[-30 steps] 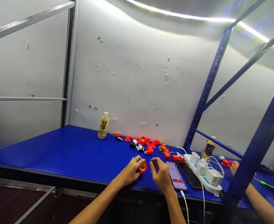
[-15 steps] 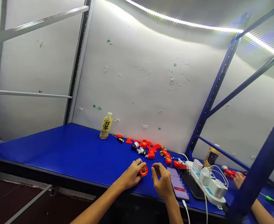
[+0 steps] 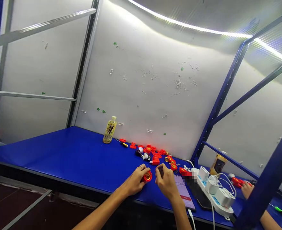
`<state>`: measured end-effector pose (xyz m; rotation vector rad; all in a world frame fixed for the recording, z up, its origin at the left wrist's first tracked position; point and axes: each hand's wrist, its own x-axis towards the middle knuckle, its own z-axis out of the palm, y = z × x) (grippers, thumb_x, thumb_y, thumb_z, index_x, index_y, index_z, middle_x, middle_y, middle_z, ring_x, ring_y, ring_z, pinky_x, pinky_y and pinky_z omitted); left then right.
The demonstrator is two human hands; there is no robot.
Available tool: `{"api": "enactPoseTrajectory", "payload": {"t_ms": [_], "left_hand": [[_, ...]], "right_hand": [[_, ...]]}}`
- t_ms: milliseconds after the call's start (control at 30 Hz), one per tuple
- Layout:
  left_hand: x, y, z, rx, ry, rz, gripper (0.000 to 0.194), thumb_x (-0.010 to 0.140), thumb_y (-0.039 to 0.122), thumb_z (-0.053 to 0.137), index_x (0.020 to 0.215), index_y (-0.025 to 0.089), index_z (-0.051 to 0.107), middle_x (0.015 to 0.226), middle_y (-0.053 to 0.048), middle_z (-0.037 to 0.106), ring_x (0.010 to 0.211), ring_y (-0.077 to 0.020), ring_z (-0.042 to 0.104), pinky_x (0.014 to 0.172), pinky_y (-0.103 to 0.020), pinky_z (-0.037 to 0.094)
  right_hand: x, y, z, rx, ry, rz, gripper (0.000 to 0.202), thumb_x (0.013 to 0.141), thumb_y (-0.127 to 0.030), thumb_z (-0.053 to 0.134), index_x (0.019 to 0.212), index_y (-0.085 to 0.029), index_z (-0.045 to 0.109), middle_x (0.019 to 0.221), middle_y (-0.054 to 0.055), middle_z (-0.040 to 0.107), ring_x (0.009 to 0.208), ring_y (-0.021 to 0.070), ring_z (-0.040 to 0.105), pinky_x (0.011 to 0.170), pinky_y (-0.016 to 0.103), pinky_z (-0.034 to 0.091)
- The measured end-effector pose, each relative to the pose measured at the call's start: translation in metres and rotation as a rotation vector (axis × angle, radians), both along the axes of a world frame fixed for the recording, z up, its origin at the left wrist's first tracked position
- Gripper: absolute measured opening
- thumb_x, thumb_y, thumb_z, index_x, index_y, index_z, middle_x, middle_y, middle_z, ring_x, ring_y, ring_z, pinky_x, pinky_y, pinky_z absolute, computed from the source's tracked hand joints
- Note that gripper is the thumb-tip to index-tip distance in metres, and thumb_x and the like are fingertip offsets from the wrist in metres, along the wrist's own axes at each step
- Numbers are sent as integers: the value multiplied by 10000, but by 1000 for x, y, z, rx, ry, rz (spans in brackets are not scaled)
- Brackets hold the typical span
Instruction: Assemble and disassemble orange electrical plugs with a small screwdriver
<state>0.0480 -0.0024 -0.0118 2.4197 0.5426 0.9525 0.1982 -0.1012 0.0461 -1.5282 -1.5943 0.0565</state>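
My left hand (image 3: 136, 180) is wrapped round a red lamp socket (image 3: 147, 176) near the table's front edge. The open end of the socket faces up towards me and shows a brass-coloured inside. To its right, my right hand (image 3: 166, 182) is raised just off the socket, with thumb and fingers curled into a pinch. Something dark shows between those fingers, too hidden to name. Beyond both hands lie loose red socket parts (image 3: 156, 159), white-and-black plug pieces (image 3: 145, 156) and small brass-and-red sockets (image 3: 173, 166).
A phone (image 3: 185, 193) and a white power strip (image 3: 217, 204) with chargers and cables lie to the right. A yellow drink bottle (image 3: 109, 130) and a screwdriver (image 3: 123, 144) are at the back. Past the blue post (image 3: 261, 179), another person's hand (image 3: 247, 190) touches a red part.
My right hand has shifted slightly up and partly covers the phone's left edge. The left hand keeps its grip on the lamp socket. The other person's hand has moved slightly.
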Motion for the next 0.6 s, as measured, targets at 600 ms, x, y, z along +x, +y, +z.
{"api": "enactPoseTrajectory", "payload": {"t_ms": [600], "left_hand": [[-4,2,4,-138,0,-8,430,745,220,682,1172,213,636,1045,-45,584,962,-210,563,908,-335,446]], "right_hand": [[-31,41,59,-334,-672,-494,477,1011,-286,264,1039,-146,720,988,182,733,927,291,709,742,378,524]]}}
